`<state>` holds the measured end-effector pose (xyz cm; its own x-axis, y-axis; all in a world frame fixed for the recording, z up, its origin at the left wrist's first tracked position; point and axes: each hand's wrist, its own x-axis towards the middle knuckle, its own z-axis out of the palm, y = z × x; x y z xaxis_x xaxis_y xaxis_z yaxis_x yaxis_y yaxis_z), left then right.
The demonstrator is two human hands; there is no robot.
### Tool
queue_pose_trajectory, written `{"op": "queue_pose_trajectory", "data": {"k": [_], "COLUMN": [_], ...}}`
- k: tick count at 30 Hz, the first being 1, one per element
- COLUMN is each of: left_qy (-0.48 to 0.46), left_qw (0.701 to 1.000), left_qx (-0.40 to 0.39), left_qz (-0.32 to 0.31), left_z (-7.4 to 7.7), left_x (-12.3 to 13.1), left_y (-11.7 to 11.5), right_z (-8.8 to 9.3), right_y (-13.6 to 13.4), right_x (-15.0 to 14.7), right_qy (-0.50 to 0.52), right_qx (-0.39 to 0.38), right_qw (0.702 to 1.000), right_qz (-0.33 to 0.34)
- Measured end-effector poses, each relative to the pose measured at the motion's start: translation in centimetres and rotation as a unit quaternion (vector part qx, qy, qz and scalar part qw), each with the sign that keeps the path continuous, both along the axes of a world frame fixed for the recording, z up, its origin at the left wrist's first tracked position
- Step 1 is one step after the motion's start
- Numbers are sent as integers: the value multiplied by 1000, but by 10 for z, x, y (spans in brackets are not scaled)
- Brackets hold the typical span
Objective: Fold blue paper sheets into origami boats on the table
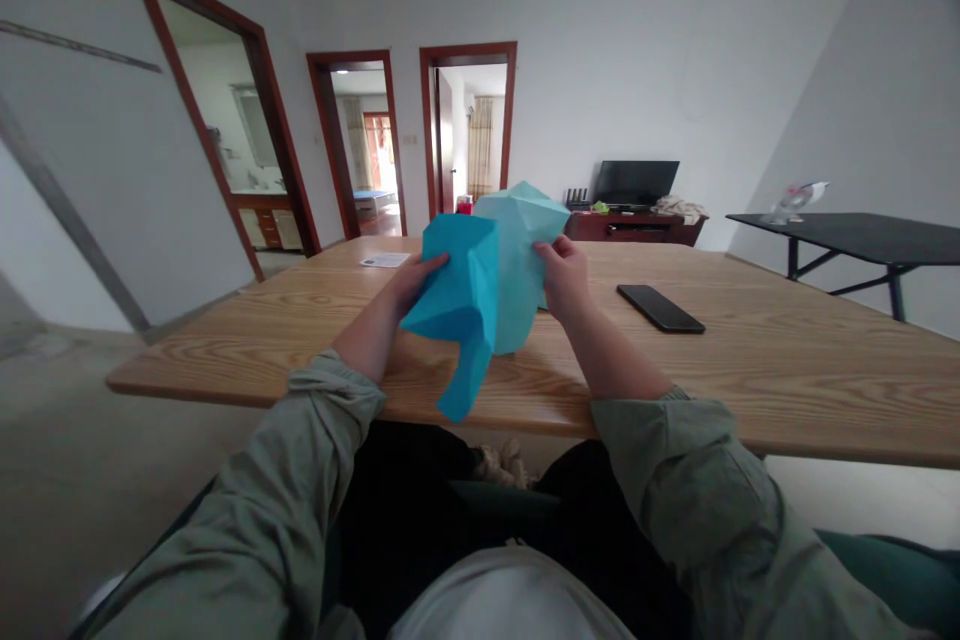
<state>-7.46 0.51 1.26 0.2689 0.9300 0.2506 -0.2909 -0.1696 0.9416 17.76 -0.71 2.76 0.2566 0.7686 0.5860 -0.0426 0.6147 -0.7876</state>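
Between my hands, above the near part of the wooden table, is creased blue paper in two shades. My left hand (418, 282) pinches the darker blue folded paper (457, 285), its thumb lying on the front face; a curved strip hangs from its lower end. My right hand (561, 272) grips the right edge of the light blue folded paper (517, 260), which stands beside and partly behind the darker piece. Whether the two pieces are joined where they meet cannot be made out. The fingers behind the paper are hidden.
On the wooden table (787, 360), a black phone (660, 308) lies to the right and a white card (385, 260) at the far left. A black folding table (885, 235) is at the right. Against the back wall, a television (636, 184) stands on a dark red cabinet (637, 228).
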Motion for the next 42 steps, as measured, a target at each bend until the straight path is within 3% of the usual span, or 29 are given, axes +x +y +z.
{"op": "queue_pose_trajectory", "data": {"k": [4,10,15,18,21,23,26,30,34,38,42], "left_qy": [2,15,52,115,197,223,239,266,135,-13,-69], "left_qw": [999,997,998,993,979,973,966,959,990,1000,992], "left_qx": [-28,-61,-20,12,42,53,44,51,28,6,42], "left_qz": [-25,-36,28,14,-9,-34,-82,-87,-44,19,101], "left_z": [-2,0,5,14,26,34,45,49,39,31,32], "left_x": [12,12,1,-4,-1,7,21,23,4,-9,-4], "left_y": [-7,-10,-13,-16,-19,-21,-25,-26,-17,-8,-8], "right_z": [8,10,20,35,53,61,62,48,34,28,21], "right_y": [-7,-11,-27,-35,-39,-41,-43,-42,-35,-28,-24], "right_x": [0,7,15,42,76,92,97,90,88,77,52], "right_qy": [31,40,19,-1,-107,-169,-232,-195,-139,-66,-7], "right_qx": [-49,-50,-103,-147,-205,-263,-314,-247,-120,6,23], "right_qw": [996,989,983,975,938,908,889,934,981,998,999], "right_qz": [69,134,150,168,259,279,238,170,62,9,-21]}}
